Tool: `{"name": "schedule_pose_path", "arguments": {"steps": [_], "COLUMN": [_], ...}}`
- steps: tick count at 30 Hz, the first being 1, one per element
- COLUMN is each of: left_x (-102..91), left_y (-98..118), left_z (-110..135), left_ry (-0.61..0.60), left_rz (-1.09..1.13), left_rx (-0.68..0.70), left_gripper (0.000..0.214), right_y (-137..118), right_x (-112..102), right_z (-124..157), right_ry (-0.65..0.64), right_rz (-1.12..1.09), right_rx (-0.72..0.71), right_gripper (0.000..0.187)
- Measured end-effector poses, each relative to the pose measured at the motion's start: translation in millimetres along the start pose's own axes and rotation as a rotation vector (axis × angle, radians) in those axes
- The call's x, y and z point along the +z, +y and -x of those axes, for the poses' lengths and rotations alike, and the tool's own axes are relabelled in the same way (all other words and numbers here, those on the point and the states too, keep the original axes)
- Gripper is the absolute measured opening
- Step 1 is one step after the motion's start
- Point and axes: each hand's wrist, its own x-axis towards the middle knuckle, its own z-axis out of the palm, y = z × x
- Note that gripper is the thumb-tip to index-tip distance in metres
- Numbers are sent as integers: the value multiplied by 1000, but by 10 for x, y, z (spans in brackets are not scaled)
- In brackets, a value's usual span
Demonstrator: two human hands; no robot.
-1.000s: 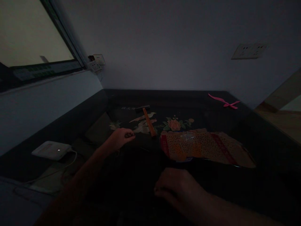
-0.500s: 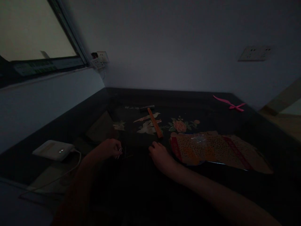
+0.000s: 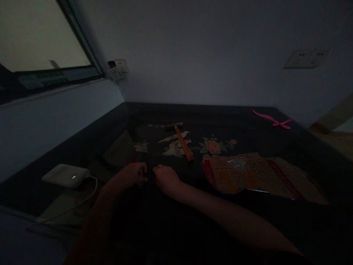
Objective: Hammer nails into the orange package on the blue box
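Left-hand grip [image 3: 134, 173], head view: closed, apparently pinching a thin nail-like piece [image 3: 141, 185].
Right-hand grip [image 3: 167, 179]: curled just beside; cannot tell whether holding anything.
Hammer [image 3: 183, 144]: lying on the table [image 3: 215, 115] beyond both, unheld.
Work in hand: seemingly underway, with no finished result visible; cannot tell how much remains.

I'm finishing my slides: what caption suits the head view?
Dim light: left hand and right hand nearly meet over a dark tabletop, a hammer beyond.
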Motion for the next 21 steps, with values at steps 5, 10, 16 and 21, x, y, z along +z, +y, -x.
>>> {"name": "schedule_pose_path", "arguments": {"steps": [5,10,16,21], "left_x": [-40,-39,8,-22], "left_y": [63,86,83,128], "left_z": [10,13,1,17], "left_ry": [-2,-4,-24,-30], "left_rz": [-65,-69,-58,-39], "left_rx": [-24,-13,18,8], "left_gripper": [25,27,26,28], "right_y": [82,169,216,205], "right_x": [-55,-99,-43,-55], "right_z": [-23,85,188,203], "right_ry": [18,21,17,47], "right_rz": [-119,-172,-194,-187], "right_rx": [6,-29,-116,-178], "right_gripper": [28,25,21,19]}}
